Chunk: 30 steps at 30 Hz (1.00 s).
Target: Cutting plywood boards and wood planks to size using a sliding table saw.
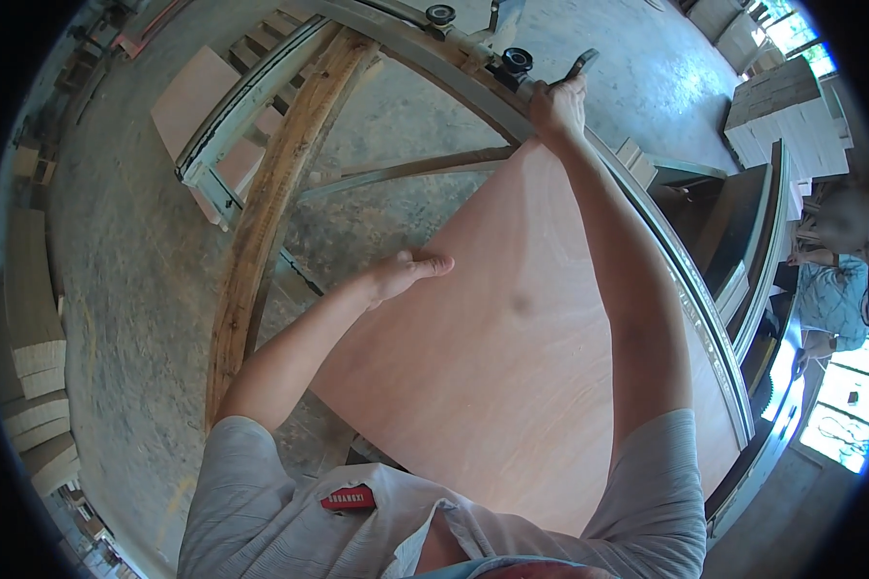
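A large pinkish plywood sheet [492,328] lies slantwise in front of me, one corner against the metal rail. My left hand [406,275] is closed on the sheet's left edge, its thumb on top and its fingers hidden beneath. At the far corner my right hand [558,108] is closed around a dark lever-like piece [581,64] on the metal rail [681,261]. Just left of that hand, a round black knob [518,62] sits on the rail.
A wooden beam [280,193] and metal frame bars run to the left. Another board [198,96] lies beyond them. Stacked boards [782,116] stand at the far right, with more stacks [34,309] at the left edge. At the right, another person [835,289] stands beside a machine.
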Tool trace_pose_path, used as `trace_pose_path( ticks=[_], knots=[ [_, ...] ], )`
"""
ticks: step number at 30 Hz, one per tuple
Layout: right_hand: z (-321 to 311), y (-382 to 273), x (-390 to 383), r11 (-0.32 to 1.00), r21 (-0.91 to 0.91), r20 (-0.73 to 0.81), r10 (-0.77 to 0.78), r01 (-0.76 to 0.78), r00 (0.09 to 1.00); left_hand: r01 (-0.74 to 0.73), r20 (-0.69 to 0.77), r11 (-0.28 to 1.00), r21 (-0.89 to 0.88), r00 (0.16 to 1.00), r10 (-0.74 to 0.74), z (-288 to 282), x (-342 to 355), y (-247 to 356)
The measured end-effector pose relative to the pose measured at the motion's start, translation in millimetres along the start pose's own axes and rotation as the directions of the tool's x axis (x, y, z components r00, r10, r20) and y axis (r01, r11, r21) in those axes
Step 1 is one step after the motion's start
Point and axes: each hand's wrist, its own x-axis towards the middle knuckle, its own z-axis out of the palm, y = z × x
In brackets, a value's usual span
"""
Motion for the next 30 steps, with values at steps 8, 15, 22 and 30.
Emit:
trace_pose_path(
  ticks=[8,15,22,30],
  knots=[
    [-20,-2,14,0.991,0.135,0.197,-0.015,-0.011,0.980,0.044,-0.038,0.999,0.002,0.998,-0.043,4,-7,8],
    [-51,-13,68,0.940,0.085,0.089,-0.339,0.332,0.937,-0.010,-0.033,1.000,0.025,0.999,0.011,0,-8,10],
    [-47,-51,-6,0.671,-0.419,-0.132,-0.711,0.611,0.691,-0.005,0.002,0.999,-0.049,1.000,0.005,1,-6,10],
    [-92,-31,-257,0.679,0.157,0.314,-0.723,0.717,0.616,-0.066,-0.042,0.997,-0.038,0.997,0.065,0,-5,7]
  ],
)
